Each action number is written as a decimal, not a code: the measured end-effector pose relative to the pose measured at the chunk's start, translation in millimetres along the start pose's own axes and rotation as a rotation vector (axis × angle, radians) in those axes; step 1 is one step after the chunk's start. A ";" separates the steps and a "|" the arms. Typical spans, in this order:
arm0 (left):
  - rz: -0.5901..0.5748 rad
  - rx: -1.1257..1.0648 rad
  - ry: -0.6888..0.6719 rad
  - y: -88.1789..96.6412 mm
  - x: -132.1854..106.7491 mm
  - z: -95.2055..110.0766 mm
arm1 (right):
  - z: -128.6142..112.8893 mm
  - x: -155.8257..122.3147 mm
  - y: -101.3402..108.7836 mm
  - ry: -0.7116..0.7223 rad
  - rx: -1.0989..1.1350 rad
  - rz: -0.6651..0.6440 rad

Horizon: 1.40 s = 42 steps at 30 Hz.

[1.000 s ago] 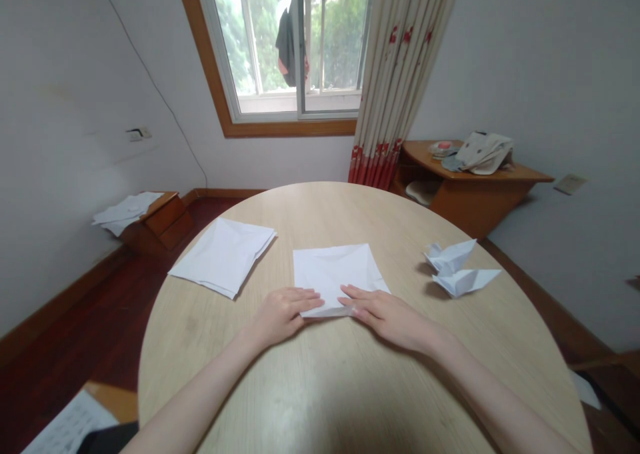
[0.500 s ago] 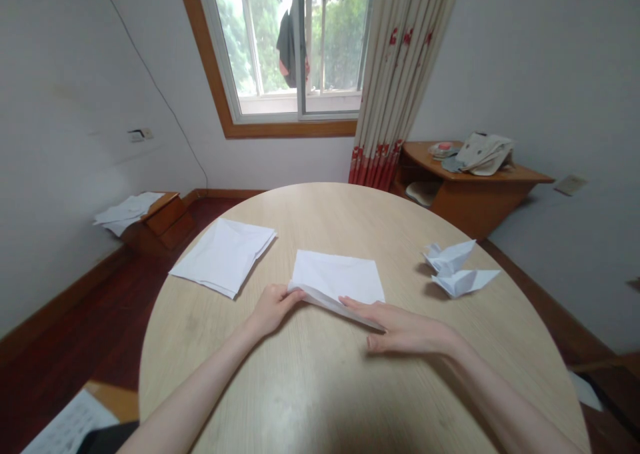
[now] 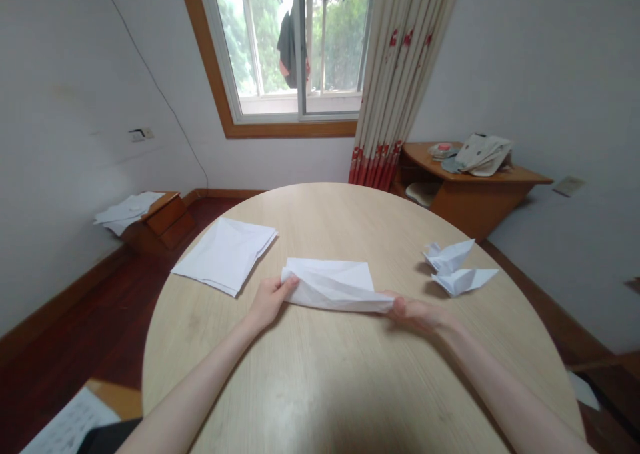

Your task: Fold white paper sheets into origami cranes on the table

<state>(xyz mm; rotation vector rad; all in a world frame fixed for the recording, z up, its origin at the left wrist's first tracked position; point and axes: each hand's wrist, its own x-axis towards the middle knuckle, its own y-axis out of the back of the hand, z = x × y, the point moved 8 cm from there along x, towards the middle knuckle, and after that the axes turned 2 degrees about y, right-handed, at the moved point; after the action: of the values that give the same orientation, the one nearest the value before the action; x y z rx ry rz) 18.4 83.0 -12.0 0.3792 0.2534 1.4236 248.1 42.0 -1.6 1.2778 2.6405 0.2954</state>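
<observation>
A white sheet of paper [image 3: 333, 282] is lifted at its near edge above the round wooden table [image 3: 320, 381]. My left hand [image 3: 271, 299] pinches the sheet's near left corner. My right hand [image 3: 419, 313] grips the near right corner. The paper sags between the two hands and its far edge still rests on the table.
A stack of white sheets [image 3: 225, 254] lies on the table at the left. Two folded paper figures [image 3: 457, 267] sit at the right. Beyond the table stand a wooden side cabinet [image 3: 467, 187] with things on it, a curtain [image 3: 400, 74] and a window [image 3: 290, 41].
Both hands went from pressing the paper flat to taking its near corners, moving apart and lifting the near edge off the table.
</observation>
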 end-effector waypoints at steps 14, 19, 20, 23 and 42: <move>0.087 -0.110 -0.053 0.0 -3.4 5.0 | 17.1 18.5 10.4 0.010 0.188 0.362; 0.128 -0.073 -0.047 -4.1 -9.8 9.3 | 22.2 18.2 14.4 0.014 0.178 0.452; 0.131 -0.071 -0.046 -5.2 -10.7 9.8 | 24.0 17.9 15.8 0.012 0.164 0.477; 0.131 -0.061 -0.040 -7.9 -11.8 10.7 | 30.4 15.7 23.8 0.025 0.094 0.602; 0.034 0.544 -0.048 -21.9 -14.4 9.2 | 24.4 8.0 28.0 -0.228 -0.694 0.721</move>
<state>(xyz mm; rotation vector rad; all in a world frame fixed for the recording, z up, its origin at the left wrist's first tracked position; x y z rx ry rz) 40.0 65.5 -13.2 0.8633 0.6006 1.3638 270.6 67.7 -18.5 1.7663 1.5583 0.9852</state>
